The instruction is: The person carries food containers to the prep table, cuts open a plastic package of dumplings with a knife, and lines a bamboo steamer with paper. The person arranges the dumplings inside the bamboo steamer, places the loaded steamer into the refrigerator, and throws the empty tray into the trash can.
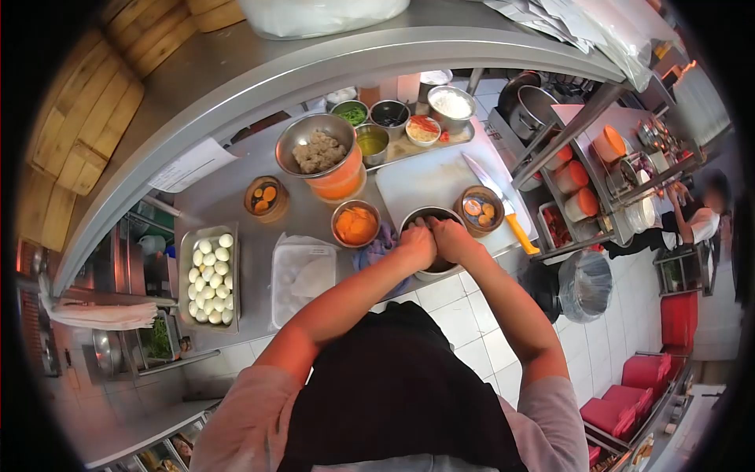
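Both of my hands meet over a round metal pot (437, 274) at the table's front edge. My left hand (418, 242) and my right hand (454, 238) have their fingers bent down into its mouth, close together; what they hold is hidden. Right of the pot stands a small steamer basket (480, 211) with orange slices in it. A bowl of orange slices (355, 225) and a purple cloth (381, 256) are to the left. Behind lies a white cutting board (417, 185), with a yellow-handled knife (515, 226) on its right side.
A metal bowl of minced filling (318, 149) rests on an orange container. Farther left are another steamer basket (266, 198), a plastic box (303, 279) and a tray of peeled eggs (210, 277). Ingredient bowls stand behind. A shelf edge crosses above; a person (700, 224) is at far right.
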A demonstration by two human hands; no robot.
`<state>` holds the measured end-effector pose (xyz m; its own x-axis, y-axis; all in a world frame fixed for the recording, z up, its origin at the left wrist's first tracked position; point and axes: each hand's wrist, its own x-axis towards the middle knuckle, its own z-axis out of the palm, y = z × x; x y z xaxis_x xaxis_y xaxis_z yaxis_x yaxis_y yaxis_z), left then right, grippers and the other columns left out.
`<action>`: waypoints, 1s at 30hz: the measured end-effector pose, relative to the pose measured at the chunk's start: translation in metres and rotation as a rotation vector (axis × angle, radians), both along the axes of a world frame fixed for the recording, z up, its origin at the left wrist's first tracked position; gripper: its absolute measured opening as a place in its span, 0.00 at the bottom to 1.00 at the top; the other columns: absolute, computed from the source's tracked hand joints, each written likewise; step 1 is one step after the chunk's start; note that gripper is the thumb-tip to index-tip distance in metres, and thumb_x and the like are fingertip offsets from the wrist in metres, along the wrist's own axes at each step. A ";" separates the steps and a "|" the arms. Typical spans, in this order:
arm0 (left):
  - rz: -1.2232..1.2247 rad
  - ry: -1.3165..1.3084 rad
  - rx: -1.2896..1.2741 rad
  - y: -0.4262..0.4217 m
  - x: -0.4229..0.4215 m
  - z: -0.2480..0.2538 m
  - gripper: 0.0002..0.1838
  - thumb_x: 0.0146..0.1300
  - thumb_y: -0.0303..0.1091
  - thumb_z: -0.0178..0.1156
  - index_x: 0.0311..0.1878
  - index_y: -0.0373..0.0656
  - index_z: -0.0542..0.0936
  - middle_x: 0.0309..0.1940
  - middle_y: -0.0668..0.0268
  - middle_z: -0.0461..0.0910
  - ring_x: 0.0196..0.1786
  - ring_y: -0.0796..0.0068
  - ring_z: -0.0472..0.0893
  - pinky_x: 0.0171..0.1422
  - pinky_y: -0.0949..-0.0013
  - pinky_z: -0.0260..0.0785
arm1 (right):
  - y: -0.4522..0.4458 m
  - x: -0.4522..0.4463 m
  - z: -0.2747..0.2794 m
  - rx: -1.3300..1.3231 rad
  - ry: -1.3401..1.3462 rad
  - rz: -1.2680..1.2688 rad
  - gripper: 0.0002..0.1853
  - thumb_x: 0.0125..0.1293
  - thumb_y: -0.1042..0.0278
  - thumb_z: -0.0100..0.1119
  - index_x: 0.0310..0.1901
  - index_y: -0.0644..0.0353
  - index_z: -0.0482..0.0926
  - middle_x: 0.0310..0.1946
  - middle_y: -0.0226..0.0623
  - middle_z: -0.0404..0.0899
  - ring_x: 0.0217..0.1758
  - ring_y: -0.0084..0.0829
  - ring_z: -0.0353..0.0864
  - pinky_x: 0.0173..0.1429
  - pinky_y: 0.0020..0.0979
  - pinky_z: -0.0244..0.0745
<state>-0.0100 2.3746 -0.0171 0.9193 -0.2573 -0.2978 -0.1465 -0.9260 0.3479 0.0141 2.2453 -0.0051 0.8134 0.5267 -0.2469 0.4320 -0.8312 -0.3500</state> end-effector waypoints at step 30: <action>0.004 0.305 -1.065 0.047 0.032 0.052 0.20 0.62 0.25 0.60 0.58 0.39 0.78 0.42 0.58 0.80 0.43 0.64 0.85 0.42 0.66 0.79 | -0.082 -0.014 0.067 1.220 0.326 -0.799 0.24 0.61 0.64 0.74 0.54 0.62 0.72 0.43 0.41 0.85 0.45 0.32 0.86 0.47 0.38 0.81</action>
